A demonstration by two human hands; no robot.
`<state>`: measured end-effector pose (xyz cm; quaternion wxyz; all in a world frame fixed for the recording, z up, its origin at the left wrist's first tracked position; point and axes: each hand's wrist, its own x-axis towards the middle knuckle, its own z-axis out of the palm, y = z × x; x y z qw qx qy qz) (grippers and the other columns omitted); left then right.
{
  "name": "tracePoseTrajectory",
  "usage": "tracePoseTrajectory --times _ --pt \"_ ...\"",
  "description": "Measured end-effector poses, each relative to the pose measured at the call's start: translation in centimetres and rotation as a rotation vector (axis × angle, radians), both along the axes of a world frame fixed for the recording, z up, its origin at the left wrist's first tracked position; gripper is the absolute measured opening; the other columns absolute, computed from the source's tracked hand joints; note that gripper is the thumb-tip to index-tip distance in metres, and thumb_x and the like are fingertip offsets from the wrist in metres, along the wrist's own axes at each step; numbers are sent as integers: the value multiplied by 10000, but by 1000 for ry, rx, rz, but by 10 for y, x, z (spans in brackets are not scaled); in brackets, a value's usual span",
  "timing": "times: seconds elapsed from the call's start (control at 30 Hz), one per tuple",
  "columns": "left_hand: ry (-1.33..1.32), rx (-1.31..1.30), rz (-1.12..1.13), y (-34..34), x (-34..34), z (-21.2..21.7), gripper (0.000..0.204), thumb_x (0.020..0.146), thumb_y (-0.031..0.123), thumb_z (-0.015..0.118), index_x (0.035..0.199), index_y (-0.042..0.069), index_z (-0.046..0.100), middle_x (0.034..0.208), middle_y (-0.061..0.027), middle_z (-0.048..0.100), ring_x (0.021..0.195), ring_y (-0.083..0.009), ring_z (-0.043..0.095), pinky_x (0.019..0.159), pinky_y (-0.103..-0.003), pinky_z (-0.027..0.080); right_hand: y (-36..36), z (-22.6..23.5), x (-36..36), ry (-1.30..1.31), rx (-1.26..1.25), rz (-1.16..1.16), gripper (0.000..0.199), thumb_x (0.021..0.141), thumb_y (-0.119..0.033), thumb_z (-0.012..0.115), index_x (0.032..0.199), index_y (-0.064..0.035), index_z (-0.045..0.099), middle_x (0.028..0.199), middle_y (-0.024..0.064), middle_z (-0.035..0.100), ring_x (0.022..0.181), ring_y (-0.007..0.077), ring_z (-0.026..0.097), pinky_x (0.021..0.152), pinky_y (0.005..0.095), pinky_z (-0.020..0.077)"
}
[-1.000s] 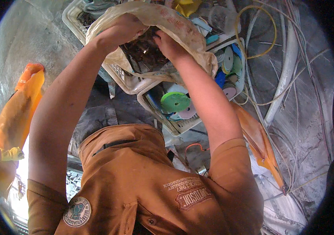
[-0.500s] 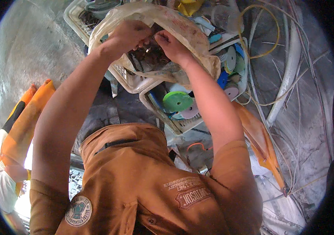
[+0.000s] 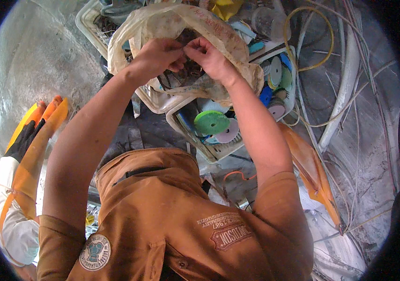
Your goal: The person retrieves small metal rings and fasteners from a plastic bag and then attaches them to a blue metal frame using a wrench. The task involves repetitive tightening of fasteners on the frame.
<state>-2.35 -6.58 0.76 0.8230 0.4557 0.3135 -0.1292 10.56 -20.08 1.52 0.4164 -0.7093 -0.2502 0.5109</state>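
Left hand [image 3: 159, 57], right hand [image 3: 209, 58], fingers curled, close together, over bag [image 3: 230, 36]

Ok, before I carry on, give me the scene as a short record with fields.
Left hand: curled, over the bag's mouth
Right hand: curled, close beside the left
Grip: can't tell whether anything small is pinched
Plastic bag: cream, mouth open, over a white basket
Bag contents: dark brown pieces, kind unclear
Second basket: beside the first, nearer the wearer's body, holding a green disc and other discs
Left edge: another person's white sleeve
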Motion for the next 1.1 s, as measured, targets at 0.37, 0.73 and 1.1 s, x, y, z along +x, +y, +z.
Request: tracePoseTrajectory --times 0.37,0.73,1.1 --pt "30 19 7 3 0 2 220 925 138 532 1051 -40 562 838 -88 640 708 -145 617 647 -270 527 -18 5 -1 810 119 -679 319 969 -262 429 1187 -44 510 1107 92 596 1019 191 557 897 283 458" --pt "-2 -45 17 -3 -6 -4 228 926 160 538 1060 -23 558 863 -81 639 728 -140 610 659 -265 514 -15 25 -4 734 228 -478 361 928 -26 434 1288 -6 446 1292 136 508 1198 227 493 1038 325 399" --pt "33 -120 42 -12 -9 -1 198 930 209 557 1041 51 604 851 -25 631 715 -107 574 651 -238 472 -14 20 -12 362 116 -300 218 927 -72 512 1131 -18 565 1058 66 617 980 133 577 903 278 462"
